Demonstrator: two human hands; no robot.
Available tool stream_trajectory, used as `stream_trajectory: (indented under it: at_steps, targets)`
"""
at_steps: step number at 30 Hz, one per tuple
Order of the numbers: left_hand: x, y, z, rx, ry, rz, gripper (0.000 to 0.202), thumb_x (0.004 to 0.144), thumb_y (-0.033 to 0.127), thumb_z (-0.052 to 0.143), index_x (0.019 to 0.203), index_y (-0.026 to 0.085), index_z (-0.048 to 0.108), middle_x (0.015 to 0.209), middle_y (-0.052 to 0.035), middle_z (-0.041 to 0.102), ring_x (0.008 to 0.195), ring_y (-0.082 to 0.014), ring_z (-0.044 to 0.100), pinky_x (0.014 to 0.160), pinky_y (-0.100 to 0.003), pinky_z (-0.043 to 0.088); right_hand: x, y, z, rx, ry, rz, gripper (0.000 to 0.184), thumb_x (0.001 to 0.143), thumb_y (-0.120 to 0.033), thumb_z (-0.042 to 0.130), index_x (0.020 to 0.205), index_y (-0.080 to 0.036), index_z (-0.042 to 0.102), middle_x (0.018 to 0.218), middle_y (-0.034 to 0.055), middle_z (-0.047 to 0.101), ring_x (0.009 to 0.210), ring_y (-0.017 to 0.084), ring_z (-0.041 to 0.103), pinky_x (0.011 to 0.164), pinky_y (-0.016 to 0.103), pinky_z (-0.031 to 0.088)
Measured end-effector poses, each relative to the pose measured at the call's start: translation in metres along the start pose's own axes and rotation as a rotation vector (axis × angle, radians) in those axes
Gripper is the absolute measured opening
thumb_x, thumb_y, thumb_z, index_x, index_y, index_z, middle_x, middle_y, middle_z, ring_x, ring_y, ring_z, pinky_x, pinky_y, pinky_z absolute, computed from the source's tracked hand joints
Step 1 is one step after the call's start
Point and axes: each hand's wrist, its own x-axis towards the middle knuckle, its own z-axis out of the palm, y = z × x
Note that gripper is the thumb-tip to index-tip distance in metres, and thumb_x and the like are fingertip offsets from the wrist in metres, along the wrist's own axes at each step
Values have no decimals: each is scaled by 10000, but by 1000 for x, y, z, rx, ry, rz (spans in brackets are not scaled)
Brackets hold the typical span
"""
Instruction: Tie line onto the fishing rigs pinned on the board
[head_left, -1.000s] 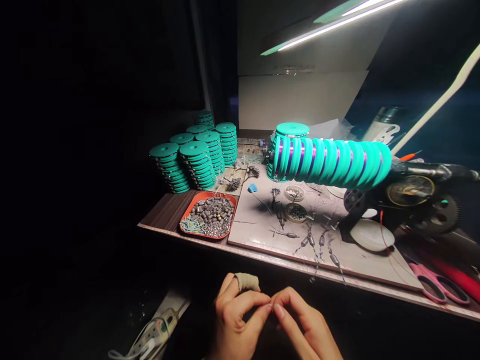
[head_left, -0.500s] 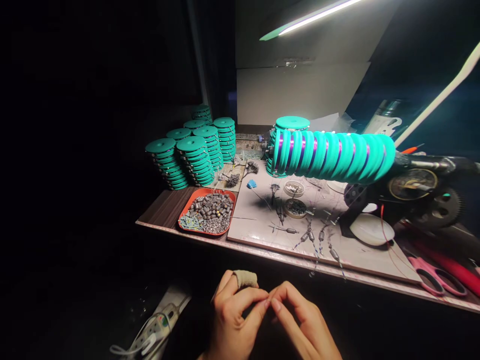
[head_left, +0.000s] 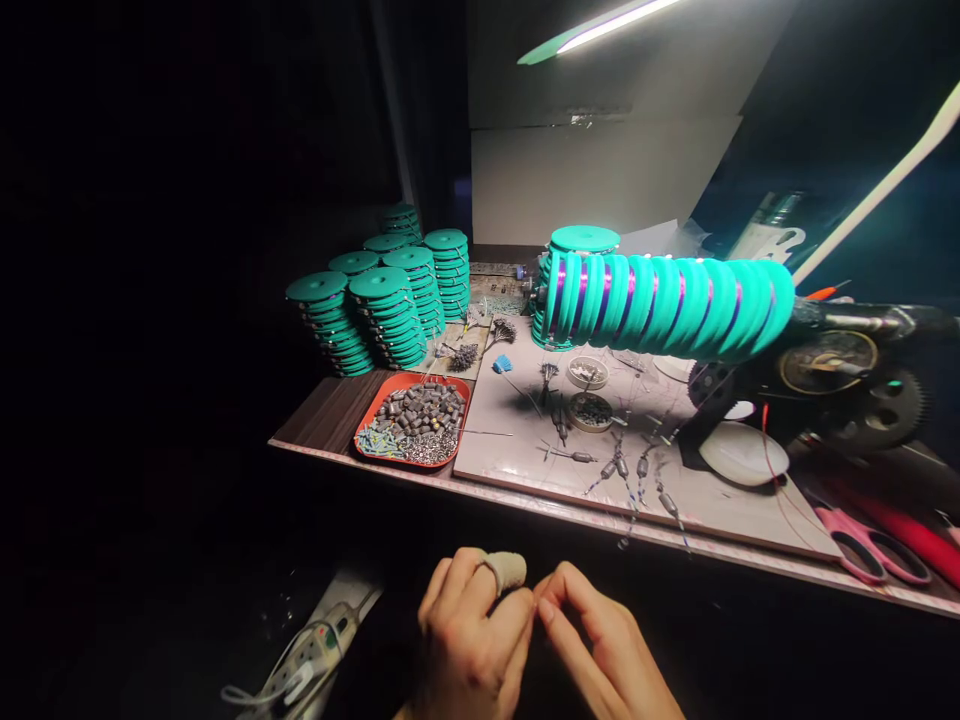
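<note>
Both hands meet fingertip to fingertip below the bench edge [head_left: 525,505] — left hand [head_left: 469,645] curled, its taped finger [head_left: 504,570] on top, right hand [head_left: 600,650] pinched toward it from the right. Whatever sits between the tips is too small to see; the weighted lines [head_left: 637,480] lie up on the board, well apart, nearer the right hand.

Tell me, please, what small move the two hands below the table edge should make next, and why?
Probably lift the pinch toward the lamp-lit board. The left hand and right hand meet fingertip to fingertip in the dark below the table edge, and whatever they pinch is too small to see; the light falls on the board.
</note>
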Motion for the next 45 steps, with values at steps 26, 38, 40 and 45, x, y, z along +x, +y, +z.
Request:
stream_trajectory:
  at_steps: [26, 38, 40, 45]
  targets:
    - [-7, -5, 2, -255, -66, -226, 148, 688, 56, 585, 636, 187, 628, 702, -41, 582, 707, -177, 530, 571, -269, 476, -1, 8, 3, 121, -24, 41, 315, 894, -414, 313, 702, -191, 426, 636, -22, 417, 576, 125, 395, 558, 241, 345]
    - [-7, -5, 2, -275, -83, -268, 132, 675, 63, 625, 602, 173, 629, 669, -45, 581, 690, -179, 537, 558, -269, 474, -3, 6, 4, 154, -15, 39, 329, 888, -433, 310, 695, -190, 419, 634, -23, 402, 581, 128, 388, 556, 239, 337]
    - [-7, -5, 1, -275, -82, -271, 130, 673, 61, 624, 604, 172, 632, 667, -47, 580, 688, -180, 539, 557, -270, 476, -3, 6, 4, 162, -15, 41, 330, 887, -436, 309, 693, -191, 416, 633, -23, 399, 580, 128, 386, 553, 239, 335]
    - [-7, -5, 2, -264, -69, -266, 130, 673, 61, 620, 603, 168, 637, 651, -52, 579, 669, -183, 539, 537, -268, 476, -1, 4, 3, 161, -14, 41, 329, 892, -431, 298, 699, -190, 414, 636, -23, 397, 580, 127, 383, 554, 239, 335]
